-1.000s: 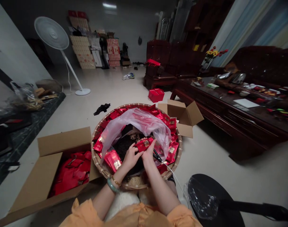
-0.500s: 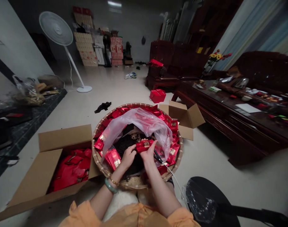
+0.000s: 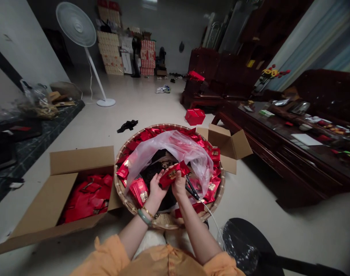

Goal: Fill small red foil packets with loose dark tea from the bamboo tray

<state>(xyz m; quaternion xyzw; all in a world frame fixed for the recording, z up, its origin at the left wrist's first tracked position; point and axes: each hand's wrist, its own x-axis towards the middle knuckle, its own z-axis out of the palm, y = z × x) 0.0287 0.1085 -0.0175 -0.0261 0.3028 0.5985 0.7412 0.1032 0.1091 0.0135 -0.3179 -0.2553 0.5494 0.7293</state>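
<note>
Between my two hands, a shiny red packet (image 3: 172,174) with gold print lies tilted, its right end higher. My left hand (image 3: 156,189) holds its left end, fingers partly behind it. My right hand (image 3: 179,185) grips it from the right with the thumb on its front. Below is a round woven basket (image 3: 221,199) holding an opened clear plastic bag (image 3: 169,140) with dark loose material (image 3: 150,173) inside. Beside my right hand rests a black tong-like tool (image 3: 192,190) with a white cord. Several red packets (image 3: 138,191) ring the bag; some stand left of my left hand.
On the left stands an open carton (image 3: 42,203) of red packets; another open carton (image 3: 229,145) is behind the basket's right side. A black round base (image 3: 240,245) is at lower right. A dark wooden table (image 3: 263,149) runs along the right. A white fan (image 3: 105,102) stands farther back.
The red packet has gone from nearly level to tilted, right end up. My left hand has turned to cradle its left end, and my right thumb now presses its front. The view has shifted slightly.
</note>
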